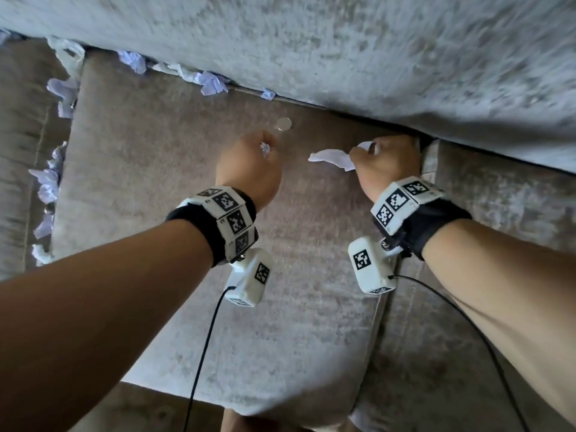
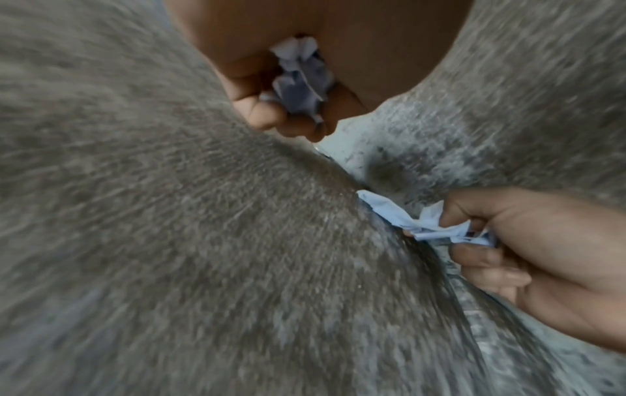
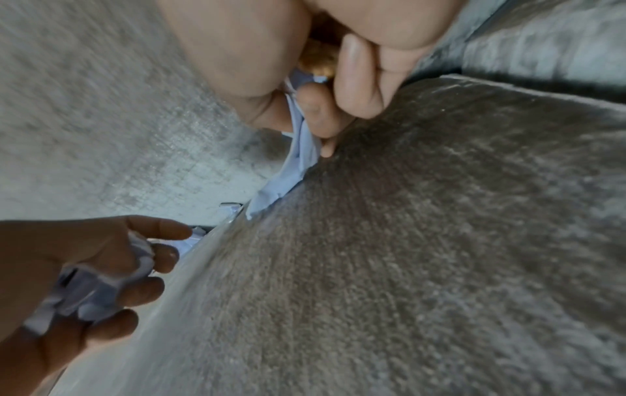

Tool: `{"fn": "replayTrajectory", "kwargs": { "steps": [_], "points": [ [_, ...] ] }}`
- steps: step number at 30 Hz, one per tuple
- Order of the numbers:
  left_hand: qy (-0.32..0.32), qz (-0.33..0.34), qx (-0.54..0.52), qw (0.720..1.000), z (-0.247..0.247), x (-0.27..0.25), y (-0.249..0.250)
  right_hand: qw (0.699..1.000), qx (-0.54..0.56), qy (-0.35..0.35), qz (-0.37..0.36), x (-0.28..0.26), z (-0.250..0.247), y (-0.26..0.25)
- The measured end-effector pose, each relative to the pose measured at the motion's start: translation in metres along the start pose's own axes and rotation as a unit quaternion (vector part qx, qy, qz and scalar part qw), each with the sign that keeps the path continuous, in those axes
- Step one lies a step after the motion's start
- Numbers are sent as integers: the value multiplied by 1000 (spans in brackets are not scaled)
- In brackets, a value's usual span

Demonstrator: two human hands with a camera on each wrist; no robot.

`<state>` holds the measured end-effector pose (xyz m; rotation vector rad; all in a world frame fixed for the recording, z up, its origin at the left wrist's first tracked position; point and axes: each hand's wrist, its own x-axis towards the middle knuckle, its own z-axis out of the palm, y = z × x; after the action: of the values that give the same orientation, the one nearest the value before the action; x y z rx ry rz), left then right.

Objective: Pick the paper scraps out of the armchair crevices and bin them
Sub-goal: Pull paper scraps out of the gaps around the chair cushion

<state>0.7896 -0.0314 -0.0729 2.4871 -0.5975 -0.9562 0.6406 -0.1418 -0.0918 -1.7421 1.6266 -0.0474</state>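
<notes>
Crumpled wad (image 1: 264, 149) was clenched in left hand (image 1: 249, 169); long scrap (image 1: 332, 159) was pinched by right hand (image 1: 386, 169) above seat cushion (image 1: 218, 182). More scraps (image 1: 212, 82) were left wedged in crevices (bin unseen). Risk judged: overfull fist, wad could be dropped.

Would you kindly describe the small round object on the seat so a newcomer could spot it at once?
Start at the seat cushion and go to its back edge, under the backrest. Just beyond the left hand lies a coin-like disc, flat on the fabric and clear of the crevice. Unlike the crumpled pale paper scraps wedged along the seams, it is smooth and round.
</notes>
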Motion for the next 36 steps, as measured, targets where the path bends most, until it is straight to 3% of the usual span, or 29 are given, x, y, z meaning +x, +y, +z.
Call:
{"fn": "replayTrajectory", "kwargs": {
  "steps": [8,15,29,36],
  "points": [
    [41,38,97,994,16,27,27,997,69,-14,10,-2,-5,7],
    [17,50,165,985,20,46,27,996,76,-37,14,0,-12,13],
    [-12,53,138,989,14,53,10,995,91,-19,44,-2,13,5],
    [-18,21,52,998,-5,14,-29,997,54,-56,-16,-23,19,-11]
  ]
}}
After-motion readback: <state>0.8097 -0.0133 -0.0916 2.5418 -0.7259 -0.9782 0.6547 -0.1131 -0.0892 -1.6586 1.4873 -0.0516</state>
